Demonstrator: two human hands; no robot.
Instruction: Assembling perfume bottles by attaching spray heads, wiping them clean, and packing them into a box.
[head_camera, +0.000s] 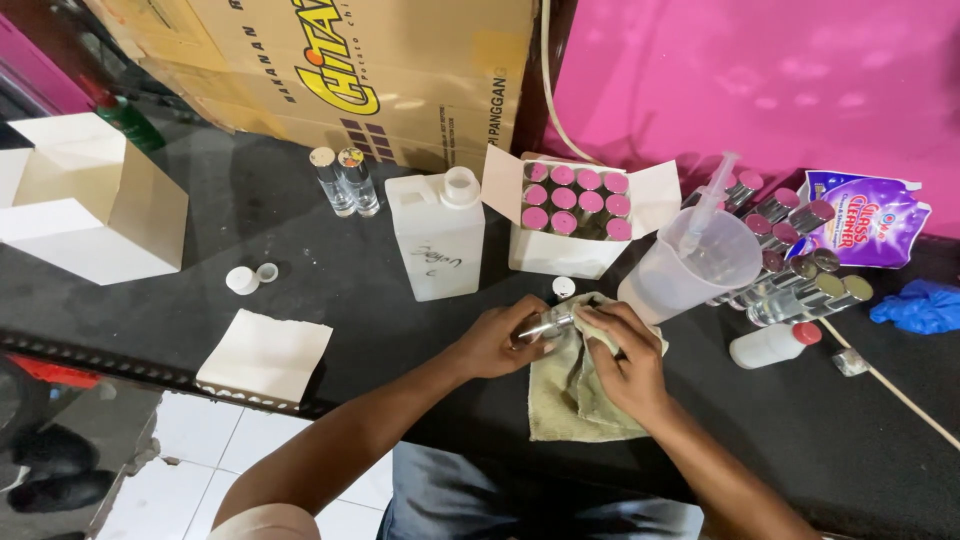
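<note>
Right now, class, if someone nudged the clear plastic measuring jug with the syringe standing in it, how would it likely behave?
The clear plastic measuring jug looks thin-walled and nearly empty, so it would probably slide or tip easily. The tall syringe leans out above its rim, likely making it top-heavy. It stands close to the heap of silver-capped small bottles, which lie on their sides and might roll if it knocked them.

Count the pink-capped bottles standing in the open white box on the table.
10 in the open white box: four pink caps in the back row, three in the middle, three in front. More may be hidden in its dark gaps.
</note>
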